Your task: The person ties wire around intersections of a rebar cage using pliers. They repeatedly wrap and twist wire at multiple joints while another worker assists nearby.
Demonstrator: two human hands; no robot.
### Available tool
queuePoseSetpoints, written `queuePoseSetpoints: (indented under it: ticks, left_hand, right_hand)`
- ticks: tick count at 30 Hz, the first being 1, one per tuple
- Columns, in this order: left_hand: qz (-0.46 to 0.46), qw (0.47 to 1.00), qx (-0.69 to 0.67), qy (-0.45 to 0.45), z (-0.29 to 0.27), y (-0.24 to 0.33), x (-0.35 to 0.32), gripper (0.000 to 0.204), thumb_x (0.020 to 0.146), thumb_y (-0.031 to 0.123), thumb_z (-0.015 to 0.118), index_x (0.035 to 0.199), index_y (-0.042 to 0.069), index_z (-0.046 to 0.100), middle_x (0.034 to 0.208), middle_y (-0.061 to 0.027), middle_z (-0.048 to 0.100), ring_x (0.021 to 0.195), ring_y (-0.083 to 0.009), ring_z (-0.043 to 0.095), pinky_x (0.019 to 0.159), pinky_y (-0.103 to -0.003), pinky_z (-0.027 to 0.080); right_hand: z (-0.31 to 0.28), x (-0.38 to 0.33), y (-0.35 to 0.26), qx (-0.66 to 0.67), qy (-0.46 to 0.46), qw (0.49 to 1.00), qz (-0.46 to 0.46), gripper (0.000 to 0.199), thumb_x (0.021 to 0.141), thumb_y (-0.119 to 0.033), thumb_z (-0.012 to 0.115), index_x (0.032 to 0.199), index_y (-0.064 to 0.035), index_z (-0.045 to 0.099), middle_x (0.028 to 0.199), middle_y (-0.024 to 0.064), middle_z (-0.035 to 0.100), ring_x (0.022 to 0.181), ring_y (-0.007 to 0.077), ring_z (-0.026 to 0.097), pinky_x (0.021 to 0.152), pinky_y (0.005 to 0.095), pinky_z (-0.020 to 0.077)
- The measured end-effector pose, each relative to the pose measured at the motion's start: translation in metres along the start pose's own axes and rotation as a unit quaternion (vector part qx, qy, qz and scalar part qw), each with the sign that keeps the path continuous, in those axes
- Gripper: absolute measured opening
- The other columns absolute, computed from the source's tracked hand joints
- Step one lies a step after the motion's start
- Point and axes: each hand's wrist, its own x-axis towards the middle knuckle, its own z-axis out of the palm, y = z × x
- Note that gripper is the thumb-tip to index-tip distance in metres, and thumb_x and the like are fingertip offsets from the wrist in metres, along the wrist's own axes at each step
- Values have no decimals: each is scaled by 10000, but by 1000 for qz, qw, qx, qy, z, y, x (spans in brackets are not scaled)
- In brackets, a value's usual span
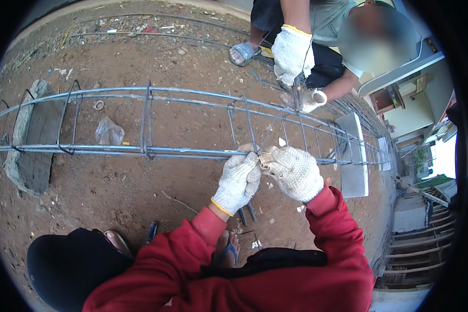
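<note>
A long rebar cage (192, 152), made of steel bars tied with square stirrups, crosses in front of me from left to right. My left hand (239, 177), in a white knit glove with a yellow cuff, is closed around its near bars at a stirrup. Right beside it, my gloved right hand (294, 171) has its fingers pinched together at the same joint; what they hold is hidden. Two dark rods (248, 212) poke out below my left glove, and I cannot tell whether it holds them. A co-worker's gloved hand (294, 54) grips a dark tool (297, 93) at the far bars.
Concrete blocks stand under the cage, a rough one (28, 140) at left and a pale slab (353, 156) at right. A clear plastic bag (109, 131) lies on the dirt. Loose rebar (343, 99) lies beyond the cage by the crouching co-worker. A dark-capped head (73, 270) is at lower left.
</note>
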Motion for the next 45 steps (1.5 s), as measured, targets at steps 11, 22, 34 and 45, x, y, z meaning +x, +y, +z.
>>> queuePoseSetpoints:
  ticks: [11, 22, 34, 45]
  left_hand:
    - [-52, 996, 65, -36, -10, 16, 2, 180, 983, 162, 557, 1148, 90, 551, 581, 23, 485, 372, -62, 397, 313, -202, 296]
    - [-94, 995, 27, -12, -16, 15, 5, 82, 988, 164, 522, 1021, 92, 544, 598, 1, 493, 386, -88, 439, 338, -209, 344]
    - [72, 979, 34, 187, -7, -13, -20, 168, 963, 137, 515, 1075, 60, 613, 629, -33, 585, 429, -123, 499, 389, -250, 402]
    - [-130, 981, -126, 69, 5, -55, -24, 312, 988, 215, 531, 1251, 48, 552, 1111, -160, 647, 1009, -268, 652, 884, -379, 554]
  right_hand:
    - [-23, 63, 39, -41, -26, 962, -268, 352, 789, -193, 644, 1135, -132, 653, 1081, 85, 642, 949, 285, 635, 843, 412, 528]
    - [-20, 81, 35, -3, -168, 952, -254, 189, 873, -225, 573, 1025, -124, 620, 876, 71, 591, 750, 291, 612, 668, 384, 536]
    - [-11, 62, -32, 81, -125, 957, 251, 224, 890, -270, 635, 994, -75, 672, 779, 136, 669, 674, 288, 669, 588, 395, 542]
    - [-73, 21, 21, 452, -37, 694, 560, 320, 899, -271, 687, 1081, -8, 674, 858, 95, 695, 657, 157, 682, 571, 281, 570]
